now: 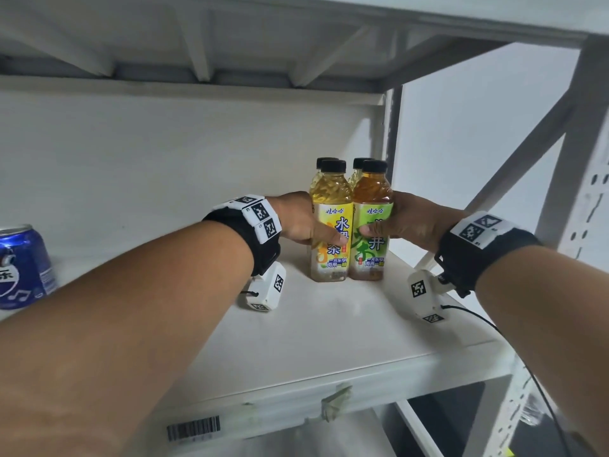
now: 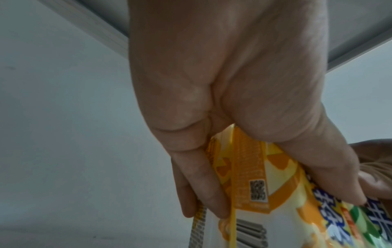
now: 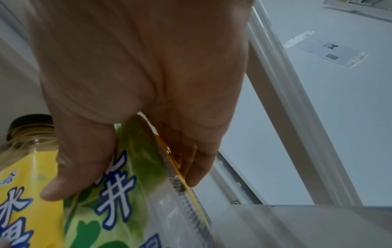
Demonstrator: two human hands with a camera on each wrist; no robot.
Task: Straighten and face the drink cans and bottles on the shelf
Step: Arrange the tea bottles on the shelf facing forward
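The left hand (image 1: 301, 222) wraps the yellow bottle (image 1: 330, 222), thumb across the front of its label and fingers (image 2: 203, 188) curled round the far side. The right hand (image 1: 407, 224) grips the green bottle (image 1: 371, 225) the same way, thumb on the label, fingers (image 3: 199, 161) round the outer side. The two thumbs nearly meet between the bottles.

Both bottles stand upright and touching on the shelf (image 1: 329, 341), labels facing out. They are clear ribbed plastic with black screw caps and glossy shrink-wrap labels bearing blue-and-white characters. The yellow one holds pale straw-coloured drink and has orange shapes, a barcode and a small square code on its side. The green one holds darker amber drink, with leaf-green patches on its label.

Just behind the hands stand two back bottles (image 1: 342, 166), black-capped and mostly hidden by the front pair.

The shelf is smooth, off-white board with a barcode sticker (image 1: 193, 428) on its front lip, set in a pale grey metal frame with perforated uprights.

Well off to the left of the left hand stands a blue can (image 1: 23, 265), shiny metal, cut by the picture edge.
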